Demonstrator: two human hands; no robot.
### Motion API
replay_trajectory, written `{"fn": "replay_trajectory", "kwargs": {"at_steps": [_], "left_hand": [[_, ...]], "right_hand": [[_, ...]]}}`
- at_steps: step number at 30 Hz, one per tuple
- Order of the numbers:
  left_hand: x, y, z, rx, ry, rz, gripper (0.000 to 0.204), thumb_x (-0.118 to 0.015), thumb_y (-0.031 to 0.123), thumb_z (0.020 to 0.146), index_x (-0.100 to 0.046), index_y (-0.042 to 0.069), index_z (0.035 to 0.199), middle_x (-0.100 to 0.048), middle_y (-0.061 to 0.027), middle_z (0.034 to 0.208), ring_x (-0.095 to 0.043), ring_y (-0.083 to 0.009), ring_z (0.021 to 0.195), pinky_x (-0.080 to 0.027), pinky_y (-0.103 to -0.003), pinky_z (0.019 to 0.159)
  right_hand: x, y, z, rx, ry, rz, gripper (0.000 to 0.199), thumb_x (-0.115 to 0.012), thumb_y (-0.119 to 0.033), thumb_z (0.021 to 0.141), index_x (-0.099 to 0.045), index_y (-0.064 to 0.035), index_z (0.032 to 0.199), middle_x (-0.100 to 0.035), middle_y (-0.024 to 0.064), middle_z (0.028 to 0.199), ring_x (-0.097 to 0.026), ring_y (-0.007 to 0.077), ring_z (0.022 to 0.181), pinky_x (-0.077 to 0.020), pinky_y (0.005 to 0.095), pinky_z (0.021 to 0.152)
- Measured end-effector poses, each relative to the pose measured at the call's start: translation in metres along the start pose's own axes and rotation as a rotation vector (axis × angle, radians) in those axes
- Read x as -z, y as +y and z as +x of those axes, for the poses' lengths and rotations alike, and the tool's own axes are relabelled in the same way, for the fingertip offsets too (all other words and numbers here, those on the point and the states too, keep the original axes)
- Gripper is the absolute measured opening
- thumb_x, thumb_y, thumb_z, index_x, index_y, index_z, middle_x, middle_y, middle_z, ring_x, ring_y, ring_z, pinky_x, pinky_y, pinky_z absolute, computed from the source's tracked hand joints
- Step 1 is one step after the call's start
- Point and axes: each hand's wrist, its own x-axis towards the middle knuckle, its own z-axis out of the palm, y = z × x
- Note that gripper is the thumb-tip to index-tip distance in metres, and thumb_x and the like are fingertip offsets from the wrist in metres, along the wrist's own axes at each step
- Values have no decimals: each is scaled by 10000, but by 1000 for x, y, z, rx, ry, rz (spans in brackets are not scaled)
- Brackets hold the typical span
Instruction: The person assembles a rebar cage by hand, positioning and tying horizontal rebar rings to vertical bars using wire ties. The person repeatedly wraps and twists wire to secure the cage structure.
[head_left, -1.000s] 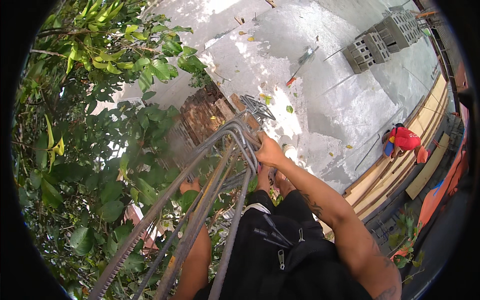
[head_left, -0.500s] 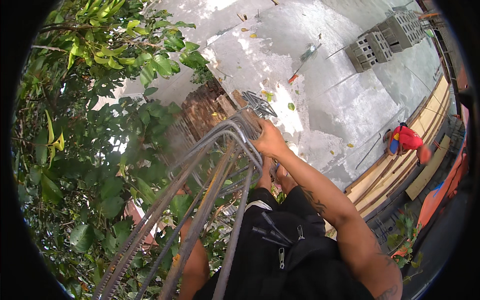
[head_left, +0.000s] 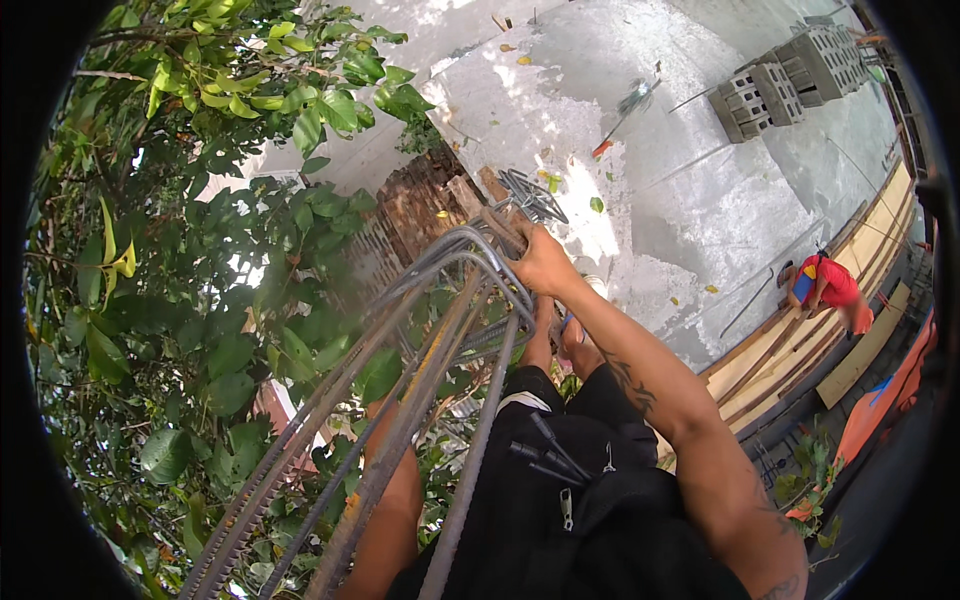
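A rebar cage of long rusty bars [head_left: 405,440] with bent grey stirrups [head_left: 455,250] rises in front of me, slanting up from the lower edge. Just right of the stirrups, my right hand [head_left: 545,262] is closed around the top of a brown wooden post [head_left: 503,232]; some fingers are hidden behind it. My left forearm [head_left: 400,490] reaches up behind the bars from below. Bars and leaves cover the left hand, so its fingers do not show. Small loose bent steel ties [head_left: 532,195] lie just beyond the post.
Leafy branches [head_left: 230,350] crowd the left side. Below is a patchy concrete floor [head_left: 690,200] with hollow concrete blocks [head_left: 760,100] at the far right. A person in a red shirt [head_left: 835,285] bends over long wooden boards [head_left: 760,375] at right. Weathered wood [head_left: 420,205] lies beyond the stirrups.
The view has shifted slightly, moving the floor and blocks rightward. My right hand keeps its hold. Left fingers glimpsed behind the bars are now hidden. The person in red has changed posture.
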Motion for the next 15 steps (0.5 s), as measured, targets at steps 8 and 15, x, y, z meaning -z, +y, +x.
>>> {"fn": "replay_trajectory", "kwargs": {"at_steps": [8,15], "left_hand": [[-8,-7,3,9,10,97,425,-628,390,824,-588,27,1041,-599,-115,811,-564,-251,631,-475,-371,548],[-30,-12,25,-8,20,283,428,-616,406,833,-583,29,1033,-590,-105,791,-551,-240,613,-465,-366,535]], "right_hand": [[6,5,5,15,-33,139,477,-720,-344,698,-621,54,940,-632,283,885,-627,391,855,-464,431,767],[5,7,13,-47,-9,84,367,-682,-266,757,-638,38,959,-628,285,928,-613,413,906,-470,447,773]]}}
